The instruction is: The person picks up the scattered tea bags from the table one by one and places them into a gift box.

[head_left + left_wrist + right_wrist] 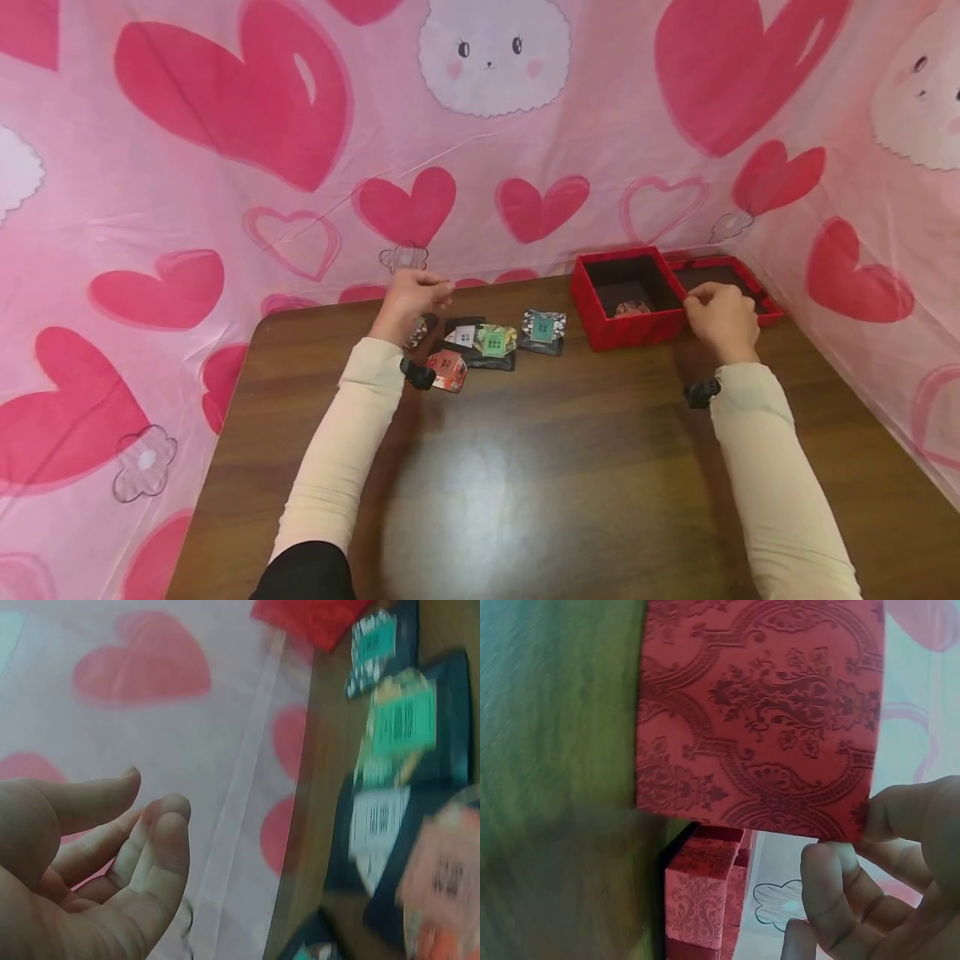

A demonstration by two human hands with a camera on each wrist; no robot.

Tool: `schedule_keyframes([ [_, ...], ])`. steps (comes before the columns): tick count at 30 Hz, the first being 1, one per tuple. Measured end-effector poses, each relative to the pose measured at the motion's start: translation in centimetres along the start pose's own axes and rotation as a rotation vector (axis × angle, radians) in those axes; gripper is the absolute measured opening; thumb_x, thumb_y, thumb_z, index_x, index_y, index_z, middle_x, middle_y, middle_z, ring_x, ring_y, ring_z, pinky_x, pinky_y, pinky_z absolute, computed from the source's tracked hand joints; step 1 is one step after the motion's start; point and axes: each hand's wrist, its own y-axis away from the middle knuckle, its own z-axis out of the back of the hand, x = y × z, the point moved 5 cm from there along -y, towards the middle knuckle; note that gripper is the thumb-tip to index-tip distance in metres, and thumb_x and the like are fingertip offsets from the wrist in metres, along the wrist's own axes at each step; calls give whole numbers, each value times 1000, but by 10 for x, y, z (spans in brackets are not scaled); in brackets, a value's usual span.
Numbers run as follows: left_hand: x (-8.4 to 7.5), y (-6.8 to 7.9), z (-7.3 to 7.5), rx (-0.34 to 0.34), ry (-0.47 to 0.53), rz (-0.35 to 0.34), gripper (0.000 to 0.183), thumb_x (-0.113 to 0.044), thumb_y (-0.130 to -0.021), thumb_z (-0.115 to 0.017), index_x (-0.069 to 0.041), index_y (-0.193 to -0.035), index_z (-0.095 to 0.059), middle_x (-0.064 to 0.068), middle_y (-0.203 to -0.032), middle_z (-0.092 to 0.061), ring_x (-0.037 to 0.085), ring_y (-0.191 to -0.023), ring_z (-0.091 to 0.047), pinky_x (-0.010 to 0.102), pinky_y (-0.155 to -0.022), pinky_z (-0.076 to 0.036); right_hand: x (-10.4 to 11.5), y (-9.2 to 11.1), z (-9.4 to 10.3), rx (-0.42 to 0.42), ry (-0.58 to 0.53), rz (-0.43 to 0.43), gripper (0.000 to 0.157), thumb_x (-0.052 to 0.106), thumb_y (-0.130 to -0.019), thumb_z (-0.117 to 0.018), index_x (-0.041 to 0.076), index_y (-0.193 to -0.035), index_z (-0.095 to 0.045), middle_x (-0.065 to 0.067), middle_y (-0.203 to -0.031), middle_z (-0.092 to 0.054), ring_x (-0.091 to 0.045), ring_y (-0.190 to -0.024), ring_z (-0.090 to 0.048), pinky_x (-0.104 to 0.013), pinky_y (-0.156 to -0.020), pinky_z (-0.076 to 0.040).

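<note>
My right hand (722, 317) pinches the near right corner of a red patterned box (633, 332) between thumb and fingers. The box stands uncovered, and a small reddish packet (632, 308) lies inside it. My left hand (412, 302) is raised over the left part of the table, fingers loosely bent and holding nothing. Below and beside it are flat dark packets: one with a green label (495, 342), one with a white label (463, 335), one orange-red (447, 371). Another packet (418, 332) is partly hidden by the left hand. A teal-labelled packet (543, 327) lies nearer the box.
Against the box's right side is a shallow red tray-like lid (769, 320) with a dark inside, partly behind the right hand. A pink heart-print cloth (472, 150) hangs along the back and sides of the brown wooden table (555, 467).
</note>
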Motion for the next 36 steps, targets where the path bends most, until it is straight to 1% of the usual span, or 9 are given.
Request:
schedule_keyframes([
  [5, 16, 8, 34, -10, -50, 30, 29, -6, -95, -70, 11, -118, -68, 30, -117, -66, 34, -95, -70, 47, -92, -55, -2, -2, 1, 6, -102, -11, 34, 30, -99, -55, 3, -109, -74, -14, -80, -73, -52, -114, -47, -61, -86, -40],
  [9, 35, 12, 60, -43, -61, 84, 31, -6, -96, -70, 13, -119, -66, 31, -119, -64, 36, -100, -70, 47, -93, -54, -6, -2, 1, 47, -193, -43, 41, 33, -100, -56, -1, -114, -73, -11, -76, -74, -49, -117, -49, -53, -90, -39],
  [12, 46, 15, 73, -53, -63, 120, 34, -9, -96, -70, 13, -121, -65, 31, -121, -64, 38, -107, -67, 46, -94, -53, -8, -2, 1, 78, -233, -85, 44, 36, -99, -58, -2, -118, -72, -10, -80, -75, -28, -96, -70, -42, -86, -42],
  [15, 52, 18, 83, -63, -84, 142, 36, -11, -97, -70, 11, -124, -64, 29, -121, -64, 38, -109, -66, 45, -96, -53, -9, -2, 1, 92, -248, -110, 45, 36, -99, -60, -2, -119, -71, -5, -80, -75, -9, -64, -71, -30, -79, -43],
  [22, 62, 19, 99, -79, -79, 169, 37, -9, -97, -69, 13, -126, -62, 29, -123, -63, 37, -109, -66, 45, -96, -52, -7, -2, 1, 73, -258, -104, 41, 32, -97, -59, -2, -118, -72, -1, -74, -74, -1, -57, -66, -23, -71, -42],
  [25, 67, 18, 106, -87, -85, 184, 37, -9, -97, -69, 13, -126, -61, 30, -124, -63, 31, -100, -70, 43, -93, -54, -6, -1, 1, 59, -242, -90, 41, 32, -97, -59, -1, -117, -73, -2, -72, -74, -10, -66, -70, -26, -71, -42],
  [27, 71, 17, 111, -95, -101, 189, 37, -9, -97, -69, 14, -125, -62, 30, -123, -63, 26, -91, -71, 41, -91, -55, -6, 0, 1, 57, -236, -84, 41, 33, -98, -58, -1, -116, -73, -5, -73, -74, -21, -89, -70, -30, -73, -41],
  [30, 77, 14, 116, -105, -136, 191, 34, -8, -96, -70, 15, -121, -64, 29, -117, -66, 18, -77, -69, 37, -84, -59, -4, 0, 1, 55, -231, -78, 41, 32, -98, -58, -2, -116, -72, -8, -74, -74, -40, -117, -53, -36, -75, -39],
  [36, 85, 5, 119, -170, -396, 170, 24, -11, -90, -76, 10, -101, -75, 11, -76, -71, 12, -58, -63, 26, -60, -59, -5, 0, 2, 49, -234, -78, 40, 32, -98, -59, -1, -116, -72, -7, -73, -74, -44, -126, -42, -39, -78, -38],
])
